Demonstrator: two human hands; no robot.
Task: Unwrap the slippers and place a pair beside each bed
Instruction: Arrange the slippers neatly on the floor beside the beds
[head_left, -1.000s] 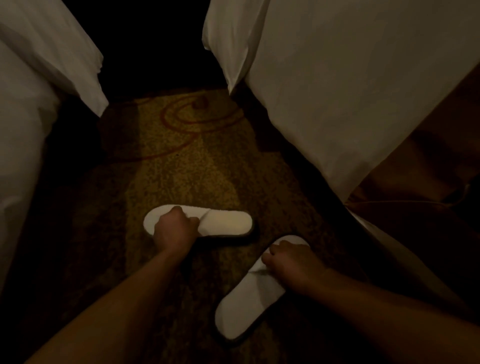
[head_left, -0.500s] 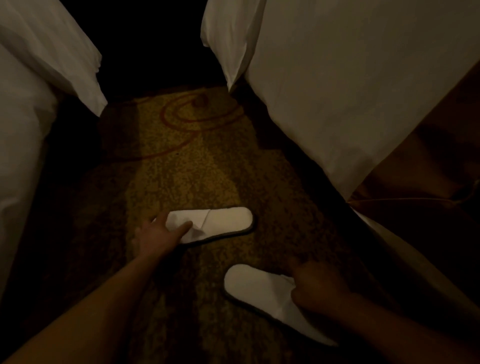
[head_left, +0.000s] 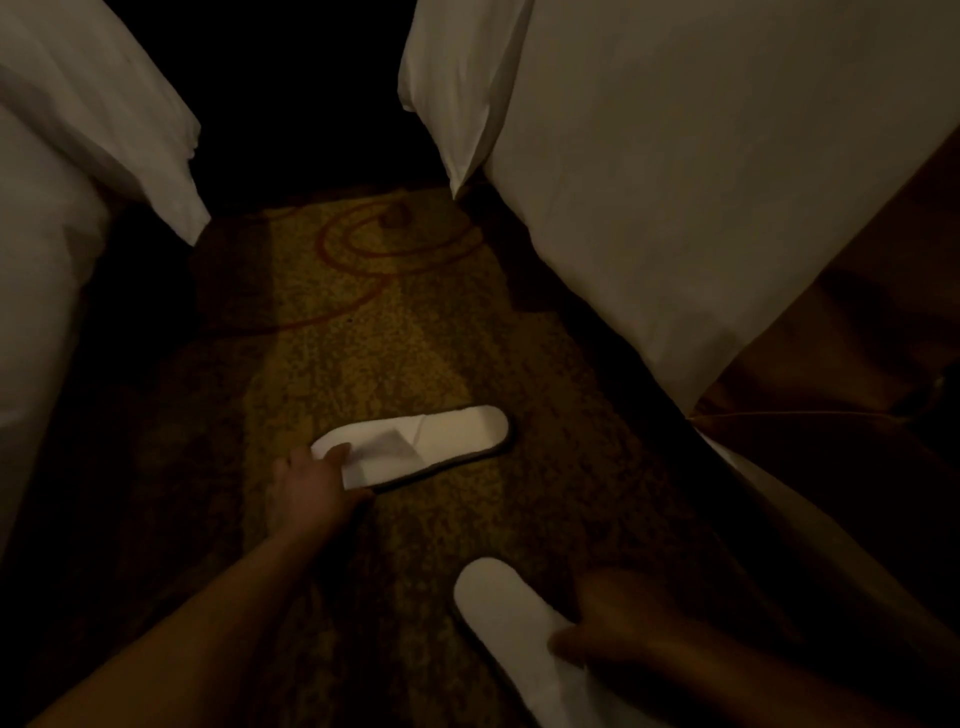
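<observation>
1. I'm watching the head view down a dim aisle of patterned carpet (head_left: 363, 332) running between the left bed (head_left: 62, 156) and the right bed (head_left: 675, 182).
2. The far slipper (head_left: 447, 436) is lying flat on the carpet mid-aisle, unwrapped, with its long axis running almost crosswise. Its open heel end is pointing toward the right bed and its covered end toward the left hand (head_left: 311, 493).
3. The left hand is pinching that covered end, thumb on top and fingers curling at the sole's edge.
4. The near slipper (head_left: 504, 613) is lying closer to me and further right, apart from the far one. Its axis is running diagonally, from its rounded end at the upper left down out of the frame's bottom edge.
5. The right hand (head_left: 628, 634) is sitting at that slipper's right side, a thumb crossing its top. It is blurring too much for me to tell whether the fingers are closing underneath.
6. I'm judging that the coming move is turning on those two axes: they are not lying parallel. Each hand is already nearest its own slipper, so I'm expecting a swing of each to bring them side by side.
</observation>
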